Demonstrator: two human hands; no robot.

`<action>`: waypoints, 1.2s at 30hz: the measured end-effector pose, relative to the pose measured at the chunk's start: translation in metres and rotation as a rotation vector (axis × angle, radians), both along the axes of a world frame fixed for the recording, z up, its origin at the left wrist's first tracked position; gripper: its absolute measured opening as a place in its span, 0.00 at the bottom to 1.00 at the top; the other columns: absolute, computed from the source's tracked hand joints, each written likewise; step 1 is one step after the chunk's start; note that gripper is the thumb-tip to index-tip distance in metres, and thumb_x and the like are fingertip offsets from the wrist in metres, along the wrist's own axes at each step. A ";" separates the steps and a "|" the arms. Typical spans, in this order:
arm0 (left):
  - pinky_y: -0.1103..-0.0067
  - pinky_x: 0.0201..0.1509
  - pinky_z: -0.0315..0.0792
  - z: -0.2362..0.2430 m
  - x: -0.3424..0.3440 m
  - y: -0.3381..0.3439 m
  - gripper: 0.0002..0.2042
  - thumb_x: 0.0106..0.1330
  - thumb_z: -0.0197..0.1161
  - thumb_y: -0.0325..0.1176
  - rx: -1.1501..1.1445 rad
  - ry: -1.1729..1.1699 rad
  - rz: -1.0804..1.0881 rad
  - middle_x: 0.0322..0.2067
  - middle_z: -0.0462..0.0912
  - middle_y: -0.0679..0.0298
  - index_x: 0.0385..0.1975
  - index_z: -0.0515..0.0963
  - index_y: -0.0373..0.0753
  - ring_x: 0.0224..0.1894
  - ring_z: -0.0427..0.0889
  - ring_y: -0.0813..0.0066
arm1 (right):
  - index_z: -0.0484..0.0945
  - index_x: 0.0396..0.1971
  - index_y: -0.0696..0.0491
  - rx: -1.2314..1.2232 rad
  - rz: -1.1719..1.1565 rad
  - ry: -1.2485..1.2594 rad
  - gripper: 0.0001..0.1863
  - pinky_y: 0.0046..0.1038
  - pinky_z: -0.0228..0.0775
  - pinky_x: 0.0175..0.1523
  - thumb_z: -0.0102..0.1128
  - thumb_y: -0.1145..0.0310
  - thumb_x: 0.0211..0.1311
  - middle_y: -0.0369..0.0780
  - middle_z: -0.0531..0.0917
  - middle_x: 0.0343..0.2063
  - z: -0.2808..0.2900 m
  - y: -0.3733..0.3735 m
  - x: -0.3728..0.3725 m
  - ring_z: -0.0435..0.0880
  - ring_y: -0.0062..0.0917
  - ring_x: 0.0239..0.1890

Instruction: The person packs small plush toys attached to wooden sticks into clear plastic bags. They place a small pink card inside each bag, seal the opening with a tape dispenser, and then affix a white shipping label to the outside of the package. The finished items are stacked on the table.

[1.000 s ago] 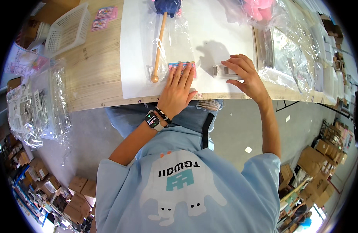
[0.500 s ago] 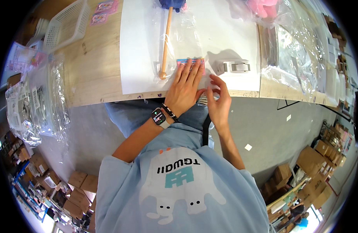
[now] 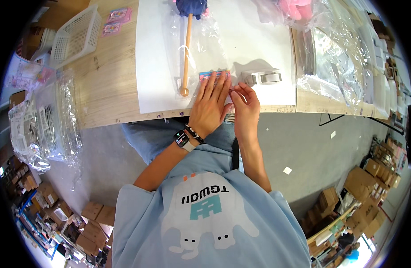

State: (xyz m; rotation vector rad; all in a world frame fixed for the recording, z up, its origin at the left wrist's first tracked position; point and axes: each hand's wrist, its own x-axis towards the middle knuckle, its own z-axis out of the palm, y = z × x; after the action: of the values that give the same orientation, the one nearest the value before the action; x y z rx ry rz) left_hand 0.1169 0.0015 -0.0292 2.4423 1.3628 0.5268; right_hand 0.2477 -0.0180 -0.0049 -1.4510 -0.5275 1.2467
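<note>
My left hand (image 3: pixel 209 102) lies flat, fingers stretched, over a small pink and blue card (image 3: pixel 207 74) that shows above the fingertips. The card rests on a clear plastic bag (image 3: pixel 213 49) spread across a white sheet. Inside or under the bag, I cannot tell which, lies a wooden stick (image 3: pixel 187 53) with a round knob at its near end and a dark blue plush (image 3: pixel 191 6) at its far end. Beside the card's right edge, my right hand (image 3: pixel 246 107) has thumb and fingers pinched together; what they grip is hidden. A small white dispenser-like block (image 3: pixel 262 77) stands just beyond it.
The white sheet (image 3: pixel 161 100) covers the middle of the wooden table (image 3: pixel 109 85). A white plastic basket (image 3: pixel 76 38) and pink cards (image 3: pixel 112 28) are at far left, plastic packets (image 3: pixel 45 129) at the left edge. Clear bags (image 3: pixel 332 67) and a pink plush (image 3: pixel 296 8) lie right.
My right hand has moved left to the card's edge, and its fingers have closed into a pinch. The left hand stays flat on the card. The whole view has shifted slightly.
</note>
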 end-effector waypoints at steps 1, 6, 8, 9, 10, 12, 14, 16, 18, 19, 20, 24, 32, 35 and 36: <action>0.55 0.87 0.47 0.001 0.001 0.000 0.37 0.80 0.54 0.49 0.001 -0.002 0.004 0.81 0.58 0.51 0.82 0.56 0.33 0.84 0.54 0.48 | 0.73 0.65 0.64 0.007 -0.022 0.058 0.23 0.27 0.76 0.62 0.63 0.75 0.75 0.46 0.81 0.59 -0.003 0.000 0.001 0.82 0.28 0.59; 0.54 0.86 0.50 0.005 0.003 -0.002 0.36 0.76 0.60 0.38 -0.015 -0.133 0.041 0.81 0.58 0.49 0.81 0.58 0.34 0.83 0.56 0.46 | 0.71 0.65 0.66 0.014 -0.085 0.156 0.23 0.25 0.74 0.64 0.63 0.76 0.76 0.46 0.83 0.58 0.007 0.005 -0.004 0.82 0.26 0.60; 0.54 0.86 0.51 0.004 0.003 -0.003 0.36 0.75 0.59 0.36 -0.018 -0.167 0.054 0.81 0.59 0.49 0.81 0.58 0.34 0.83 0.57 0.47 | 0.69 0.66 0.67 0.037 -0.100 0.235 0.24 0.25 0.74 0.65 0.63 0.76 0.76 0.45 0.84 0.57 0.010 0.006 -0.005 0.82 0.26 0.60; 0.54 0.86 0.51 0.006 0.003 -0.002 0.36 0.74 0.60 0.34 -0.025 -0.181 0.051 0.81 0.59 0.49 0.81 0.59 0.34 0.83 0.57 0.47 | 0.68 0.67 0.68 0.057 -0.111 0.274 0.25 0.25 0.74 0.65 0.63 0.76 0.76 0.45 0.85 0.57 0.010 0.006 -0.006 0.82 0.25 0.60; 0.54 0.86 0.52 0.006 0.003 -0.002 0.36 0.74 0.60 0.33 -0.032 -0.194 0.048 0.81 0.59 0.49 0.81 0.59 0.33 0.83 0.57 0.47 | 0.67 0.67 0.68 0.078 -0.122 0.313 0.26 0.26 0.74 0.65 0.64 0.76 0.76 0.45 0.85 0.57 0.010 0.006 -0.006 0.83 0.25 0.60; 0.54 0.86 0.52 0.007 0.004 -0.003 0.36 0.73 0.59 0.31 -0.021 -0.182 0.035 0.81 0.58 0.49 0.81 0.58 0.33 0.83 0.57 0.47 | 0.67 0.68 0.67 0.060 -0.131 0.306 0.25 0.30 0.75 0.68 0.63 0.77 0.76 0.47 0.84 0.59 0.009 0.006 -0.006 0.82 0.29 0.63; 0.54 0.85 0.52 0.008 0.003 -0.003 0.36 0.73 0.58 0.29 -0.011 -0.178 0.032 0.81 0.59 0.49 0.81 0.58 0.33 0.83 0.57 0.47 | 0.67 0.68 0.66 0.038 -0.144 0.326 0.25 0.33 0.75 0.70 0.63 0.78 0.76 0.48 0.83 0.60 0.011 0.006 -0.007 0.82 0.32 0.65; 0.53 0.85 0.52 0.009 0.003 -0.004 0.36 0.72 0.58 0.27 -0.005 -0.184 0.038 0.81 0.59 0.49 0.81 0.58 0.33 0.83 0.57 0.47 | 0.68 0.68 0.66 0.008 -0.161 0.369 0.25 0.35 0.75 0.70 0.63 0.77 0.76 0.48 0.83 0.61 0.020 0.007 -0.007 0.81 0.32 0.66; 0.53 0.85 0.54 0.009 0.003 -0.004 0.35 0.71 0.58 0.27 0.009 -0.187 0.045 0.81 0.60 0.49 0.81 0.60 0.33 0.83 0.59 0.48 | 0.69 0.67 0.64 0.021 -0.168 0.403 0.25 0.37 0.75 0.70 0.64 0.76 0.76 0.47 0.83 0.61 0.019 0.007 -0.008 0.81 0.32 0.66; 0.53 0.84 0.55 0.009 0.003 -0.003 0.35 0.71 0.57 0.26 0.015 -0.188 0.049 0.80 0.61 0.49 0.80 0.61 0.33 0.82 0.60 0.48 | 0.69 0.67 0.64 0.028 -0.172 0.420 0.25 0.37 0.75 0.70 0.64 0.75 0.76 0.47 0.83 0.61 0.018 0.006 -0.008 0.81 0.32 0.66; 0.53 0.84 0.56 0.010 0.004 -0.003 0.35 0.71 0.57 0.25 0.027 -0.200 0.052 0.80 0.63 0.49 0.80 0.61 0.33 0.82 0.61 0.48 | 0.71 0.67 0.63 0.020 -0.158 0.446 0.23 0.37 0.75 0.69 0.63 0.73 0.77 0.46 0.83 0.61 0.015 0.006 -0.007 0.81 0.32 0.65; 0.54 0.81 0.61 0.014 0.005 -0.003 0.33 0.69 0.57 0.21 0.071 -0.211 0.053 0.77 0.68 0.49 0.78 0.66 0.33 0.78 0.67 0.49 | 0.76 0.66 0.60 -0.014 -0.113 0.535 0.21 0.35 0.76 0.67 0.62 0.68 0.79 0.42 0.85 0.59 0.014 0.009 0.002 0.83 0.29 0.60; 0.57 0.77 0.67 0.014 -0.001 -0.001 0.31 0.68 0.57 0.19 0.151 -0.166 0.026 0.75 0.72 0.52 0.75 0.71 0.33 0.76 0.72 0.54 | 0.83 0.62 0.57 0.020 -0.073 0.620 0.18 0.33 0.75 0.66 0.59 0.65 0.81 0.38 0.87 0.58 0.006 0.010 0.004 0.84 0.26 0.58; 0.59 0.76 0.69 0.012 -0.004 0.001 0.30 0.68 0.58 0.20 0.201 -0.133 0.001 0.74 0.73 0.52 0.74 0.71 0.32 0.76 0.73 0.55 | 0.83 0.62 0.57 0.018 -0.070 0.622 0.18 0.33 0.75 0.66 0.58 0.65 0.82 0.38 0.87 0.58 0.009 0.012 0.005 0.85 0.25 0.57; 0.60 0.76 0.70 0.013 -0.005 0.002 0.30 0.69 0.59 0.21 0.208 -0.120 -0.002 0.74 0.74 0.52 0.74 0.71 0.32 0.76 0.73 0.55 | 0.83 0.62 0.58 0.009 -0.077 0.617 0.18 0.33 0.75 0.66 0.58 0.65 0.82 0.38 0.87 0.58 0.008 0.012 0.006 0.85 0.25 0.57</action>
State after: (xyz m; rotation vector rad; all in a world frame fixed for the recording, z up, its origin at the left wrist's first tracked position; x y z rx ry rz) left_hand 0.1123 0.0033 -0.0162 2.5248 1.3151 0.8394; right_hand 0.2535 -0.0065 0.0036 -0.9909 -0.0574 1.5345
